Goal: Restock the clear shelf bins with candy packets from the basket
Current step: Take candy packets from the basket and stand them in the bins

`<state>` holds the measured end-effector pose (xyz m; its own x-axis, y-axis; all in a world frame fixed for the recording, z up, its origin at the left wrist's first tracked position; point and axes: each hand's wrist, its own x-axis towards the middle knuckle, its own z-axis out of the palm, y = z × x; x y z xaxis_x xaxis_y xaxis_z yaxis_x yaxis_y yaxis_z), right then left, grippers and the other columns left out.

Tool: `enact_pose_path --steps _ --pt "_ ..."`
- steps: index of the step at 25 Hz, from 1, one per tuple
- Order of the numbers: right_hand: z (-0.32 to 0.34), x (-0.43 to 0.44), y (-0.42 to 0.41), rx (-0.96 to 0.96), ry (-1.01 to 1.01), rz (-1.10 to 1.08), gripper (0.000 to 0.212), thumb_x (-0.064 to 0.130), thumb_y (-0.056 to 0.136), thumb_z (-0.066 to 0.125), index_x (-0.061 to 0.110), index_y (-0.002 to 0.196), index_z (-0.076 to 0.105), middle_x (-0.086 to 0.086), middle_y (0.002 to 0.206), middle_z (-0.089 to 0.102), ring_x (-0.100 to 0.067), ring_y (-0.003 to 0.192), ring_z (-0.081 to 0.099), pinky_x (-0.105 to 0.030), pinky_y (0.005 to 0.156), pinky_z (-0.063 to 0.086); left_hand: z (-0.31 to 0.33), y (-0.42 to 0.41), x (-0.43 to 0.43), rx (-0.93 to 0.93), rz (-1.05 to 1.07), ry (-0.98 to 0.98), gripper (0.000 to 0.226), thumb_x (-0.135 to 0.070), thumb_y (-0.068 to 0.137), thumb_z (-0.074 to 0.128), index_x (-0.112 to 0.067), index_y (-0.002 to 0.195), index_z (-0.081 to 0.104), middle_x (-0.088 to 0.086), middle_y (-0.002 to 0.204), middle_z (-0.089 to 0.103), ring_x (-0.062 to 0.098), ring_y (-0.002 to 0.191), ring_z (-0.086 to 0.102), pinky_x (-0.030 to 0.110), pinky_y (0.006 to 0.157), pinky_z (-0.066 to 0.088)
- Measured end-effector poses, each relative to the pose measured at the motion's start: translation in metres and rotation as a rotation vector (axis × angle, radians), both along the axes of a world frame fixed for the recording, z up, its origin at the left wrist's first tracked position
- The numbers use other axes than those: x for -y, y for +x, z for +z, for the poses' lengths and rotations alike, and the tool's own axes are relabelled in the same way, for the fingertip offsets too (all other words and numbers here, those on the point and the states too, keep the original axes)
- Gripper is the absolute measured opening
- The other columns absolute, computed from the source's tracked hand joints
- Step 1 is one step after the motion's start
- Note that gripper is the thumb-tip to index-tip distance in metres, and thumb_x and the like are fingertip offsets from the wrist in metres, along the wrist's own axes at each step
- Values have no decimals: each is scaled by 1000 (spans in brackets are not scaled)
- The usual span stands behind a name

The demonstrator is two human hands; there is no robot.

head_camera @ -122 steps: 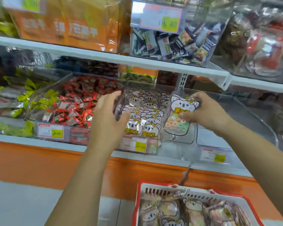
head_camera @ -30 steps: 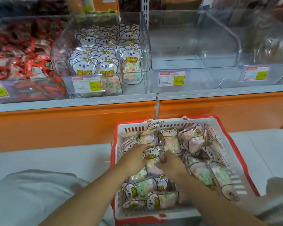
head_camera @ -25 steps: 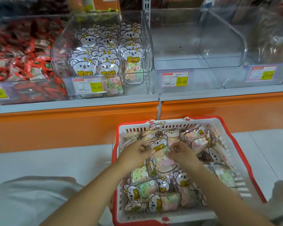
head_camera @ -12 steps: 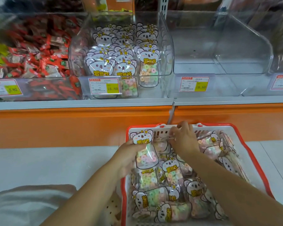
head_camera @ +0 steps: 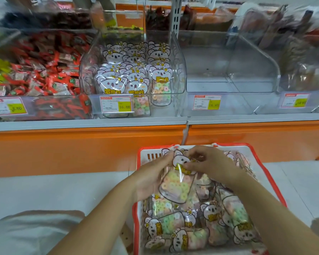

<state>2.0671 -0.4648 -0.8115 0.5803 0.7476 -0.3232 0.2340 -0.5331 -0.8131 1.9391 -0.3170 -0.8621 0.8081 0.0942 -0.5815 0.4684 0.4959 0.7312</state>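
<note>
Hands: left hand [head_camera: 151,178] cups koala candy packet [head_camera: 175,184], right hand [head_camera: 208,162] pinches its top, readying it above the basket [head_camera: 265,173].

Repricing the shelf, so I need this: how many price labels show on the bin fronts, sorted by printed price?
White-and-yellow paper price labels reading 16.80: 2
Label reading 8.80: 1
Label too blurred to read: 1
Total: 4

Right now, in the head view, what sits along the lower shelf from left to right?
Bin of red-wrapped candies → clear bin of koala candy packets → empty clear bin → blurred bin of packets at the right edge.
</note>
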Motion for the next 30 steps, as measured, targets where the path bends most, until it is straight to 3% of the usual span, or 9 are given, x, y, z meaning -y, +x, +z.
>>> enact_pose_path --steps 3,7,10,13,16,19,22,26,30 --pt "-10 -6 -10 87 61 -83 22 26 79 79 35 86 59 3 84 54 -6 63 54 -14 58 42 -1 -5 2 19 -78 300 121 -37 66 85 -24 156 6 -2 162 15 16 148 18 37 117 21" --pt "-13 -8 -26 214 132 -141 28 35 76 78 38 93 56 9 102 49 -6 88 51 -11 68 40 5 -15 0 76 -145 454 100 -32 81 79 -29 156 13 -6 160 23 11 144 24 29 116 26" --pt "-2 -6 -29 -29 67 -100 49 46 76 73 37 120 53 3 114 59 -12 92 61 -18 73 51 23 -22 -1 126 -161 485 71 -30 85 76 -40 142 34 -16 144 46 3 134 41 31 113 36" --pt "35 -11 -21 -205 42 99 61 40 69 80 36 126 57 3 111 68 -28 87 71 -41 82 58 58 -28 -7 186 -220 635 57 -27 86 73 -47 122 33 -34 111 51 -26 100 47 2 88 41" --pt "89 -38 -13 -20 79 205 41 16 73 82 26 109 67 -1 98 73 -25 83 70 -47 78 59 98 -27 -21 314 -149 823 59 -21 84 75 -44 117 32 -29 118 51 -22 98 48 -2 76 38" --pt "145 -64 -5 237 161 220 33 16 72 82 30 98 68 1 88 73 -19 76 70 -38 71 60 144 -20 -37 464 66 936 58 -18 76 81 -38 114 42 -21 108 58 -16 85 55 5 71 43" --pt "183 -80 3 593 248 149 25 26 75 80 33 92 62 11 80 67 1 70 61 -9 61 44 169 -15 -74 529 330 1085 62 -33 76 80 -43 125 43 -19 121 54 -3 105 56 14 84 50" --pt "176 -105 20 1062 193 102 31 29 84 72 32 111 55 20 100 60 -1 78 53 -19 64 31 155 -14 -129 391 731 1535 53 -24 85 72 -22 134 50 -8 128 47 1 116 41 4 98 25" --pt "171 -143 56 950 -193 271 48 35 86 70 26 129 51 3 122 58 -13 92 48 -28 74 35 139 -9 -151 151 679 1466 63 -26 94 63 -21 149 33 0 154 32 15 139 31 25 109 25"
